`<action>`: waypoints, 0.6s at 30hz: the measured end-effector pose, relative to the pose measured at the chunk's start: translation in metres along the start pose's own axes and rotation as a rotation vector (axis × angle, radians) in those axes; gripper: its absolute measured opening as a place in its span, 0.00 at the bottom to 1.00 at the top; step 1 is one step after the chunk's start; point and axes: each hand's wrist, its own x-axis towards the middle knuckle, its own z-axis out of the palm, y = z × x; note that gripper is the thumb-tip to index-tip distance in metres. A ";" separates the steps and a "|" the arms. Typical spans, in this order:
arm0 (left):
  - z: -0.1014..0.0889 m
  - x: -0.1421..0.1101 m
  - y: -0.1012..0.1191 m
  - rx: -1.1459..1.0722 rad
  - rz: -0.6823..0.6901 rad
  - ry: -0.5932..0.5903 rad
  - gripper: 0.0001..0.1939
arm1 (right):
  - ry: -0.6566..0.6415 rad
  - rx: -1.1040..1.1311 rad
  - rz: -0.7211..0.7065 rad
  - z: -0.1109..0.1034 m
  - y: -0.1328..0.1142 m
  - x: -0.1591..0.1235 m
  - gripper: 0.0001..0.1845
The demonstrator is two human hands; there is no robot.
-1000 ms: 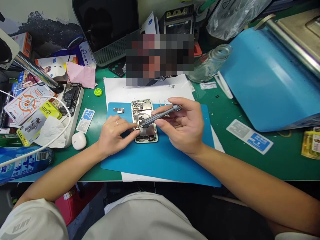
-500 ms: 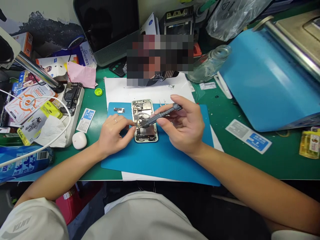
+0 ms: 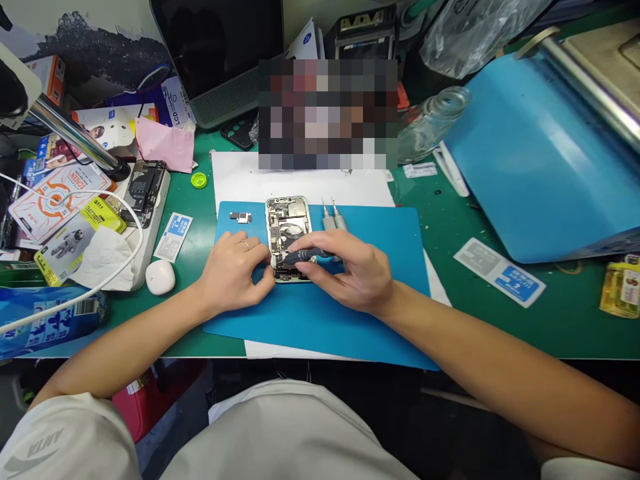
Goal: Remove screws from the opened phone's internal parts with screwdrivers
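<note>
Left hand (image 3: 235, 270) rests at the left edge of the opened phone (image 3: 289, 215), thumb and forefinger drawn close together; whether anything is pinched between them cannot be told. Right hand (image 3: 357, 270) grips a dark grey screwdriver (image 3: 304, 255), slanted leftward over the near half of the phone; contact at the tip cannot be made out. Phone lies with internals exposed, near the middle of the blue mat (image 3: 280, 327). Two slim drivers (image 3: 329, 220) lie just right of the phone, tips pointing far, partly hidden by the right hand. One small metal part (image 3: 242, 217) sits on the mat, left of the phone. White paper (image 3: 237, 175) extends beneath the mat's far side. Noted further left: a white rounded case (image 3: 161, 277) on the green bench (image 3: 200, 340).
</note>
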 end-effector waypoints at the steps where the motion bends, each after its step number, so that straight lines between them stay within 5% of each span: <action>1: 0.000 0.000 0.000 0.001 -0.003 -0.009 0.07 | 0.000 -0.007 -0.005 0.001 0.000 0.000 0.39; 18: 0.000 0.001 -0.001 -0.019 -0.028 -0.057 0.08 | -0.040 -0.013 0.032 0.003 0.000 -0.001 0.37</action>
